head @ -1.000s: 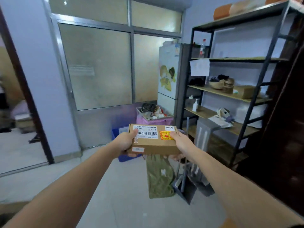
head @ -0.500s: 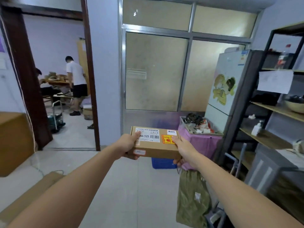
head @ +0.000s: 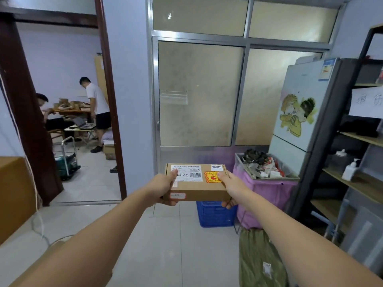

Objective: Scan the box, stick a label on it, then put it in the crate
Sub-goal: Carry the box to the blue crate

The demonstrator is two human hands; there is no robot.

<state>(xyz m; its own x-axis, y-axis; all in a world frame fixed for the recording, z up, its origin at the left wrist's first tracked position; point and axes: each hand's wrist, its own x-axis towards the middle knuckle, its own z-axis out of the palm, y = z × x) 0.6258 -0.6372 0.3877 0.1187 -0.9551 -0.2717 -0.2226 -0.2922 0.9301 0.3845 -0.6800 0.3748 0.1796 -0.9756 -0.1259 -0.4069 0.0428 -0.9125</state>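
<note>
I hold a flat brown cardboard box (head: 199, 186) level in front of me with both arms stretched out. My left hand (head: 163, 186) grips its left end, thumb on top. My right hand (head: 230, 188) grips its right end, thumb on a red and yellow sticker. The top carries a white barcode label and a small white sticker; a small label sits on the front side. A blue plastic crate (head: 215, 214) stands on the floor straight below and beyond the box, its top partly hidden by it.
A pink bin (head: 269, 195) full of scraps stands right of the crate, a green bag (head: 261, 259) lies in front of it. A fridge (head: 304, 119) and shelves (head: 360, 183) fill the right. Cardboard (head: 14, 195) sits at left. Two persons (head: 97, 104) work beyond the doorway.
My view has swung left from the shelves to the glass partition and doorway. The box stays held in both hands, now directly above the blue crate.
</note>
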